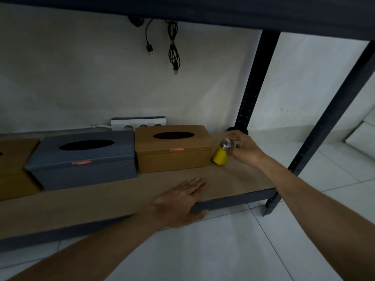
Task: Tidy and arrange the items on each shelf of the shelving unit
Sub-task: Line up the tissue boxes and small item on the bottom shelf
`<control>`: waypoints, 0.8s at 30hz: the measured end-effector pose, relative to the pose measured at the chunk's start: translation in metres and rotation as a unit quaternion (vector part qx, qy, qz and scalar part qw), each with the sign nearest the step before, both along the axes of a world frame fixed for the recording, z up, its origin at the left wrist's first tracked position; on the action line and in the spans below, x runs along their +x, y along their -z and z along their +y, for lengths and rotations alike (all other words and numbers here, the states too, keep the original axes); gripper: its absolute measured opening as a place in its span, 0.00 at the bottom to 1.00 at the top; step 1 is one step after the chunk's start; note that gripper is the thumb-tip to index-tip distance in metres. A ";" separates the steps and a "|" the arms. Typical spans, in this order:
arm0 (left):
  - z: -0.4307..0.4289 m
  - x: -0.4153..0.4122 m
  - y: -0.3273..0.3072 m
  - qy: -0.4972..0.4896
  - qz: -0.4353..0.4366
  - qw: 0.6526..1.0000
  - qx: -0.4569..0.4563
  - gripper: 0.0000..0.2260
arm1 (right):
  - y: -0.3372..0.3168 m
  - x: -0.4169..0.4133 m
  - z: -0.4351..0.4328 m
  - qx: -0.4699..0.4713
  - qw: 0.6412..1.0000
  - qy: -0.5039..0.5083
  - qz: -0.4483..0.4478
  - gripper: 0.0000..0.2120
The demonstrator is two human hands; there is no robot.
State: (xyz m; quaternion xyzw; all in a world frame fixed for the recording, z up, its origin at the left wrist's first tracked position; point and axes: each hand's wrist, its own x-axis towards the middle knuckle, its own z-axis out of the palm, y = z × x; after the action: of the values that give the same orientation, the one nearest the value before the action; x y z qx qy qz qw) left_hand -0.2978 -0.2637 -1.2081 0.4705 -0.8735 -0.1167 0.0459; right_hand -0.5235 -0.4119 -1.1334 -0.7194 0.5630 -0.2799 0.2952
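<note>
Head view, lowest shelf. Gripping a yellow bottle by its silver cap with the right hand, tilted, just beside the right end of the tan box; touching the board or not, hard to tell. Resting the left hand flat, fingers straight, on the front edge. Seemingly well along here: third box, grey box and tan box lined up side by side. Probably left to do: standing the bottle upright. Small red stickers on two box fronts, too blurred to read.
</note>
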 end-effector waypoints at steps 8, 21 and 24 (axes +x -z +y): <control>-0.004 0.001 0.006 0.004 0.005 1.000 -0.010 0.36 | -0.005 0.022 -0.001 0.033 0.999 -0.016 0.030 0.19; -0.002 0.002 0.005 0.007 0.015 1.000 -0.013 0.37 | 0.001 0.015 -0.005 -0.032 0.999 0.011 0.023 0.12; -0.001 0.002 0.003 0.011 0.017 1.000 -0.017 0.38 | 0.003 0.019 -0.003 -0.038 0.999 0.017 0.006 0.11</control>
State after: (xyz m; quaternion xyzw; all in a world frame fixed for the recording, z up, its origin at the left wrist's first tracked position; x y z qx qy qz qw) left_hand -0.2958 -0.2646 -1.2113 0.4579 -0.8795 -0.1104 0.0676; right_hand -0.5049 -0.4154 -1.1369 -0.7221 0.5659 -0.3015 0.2598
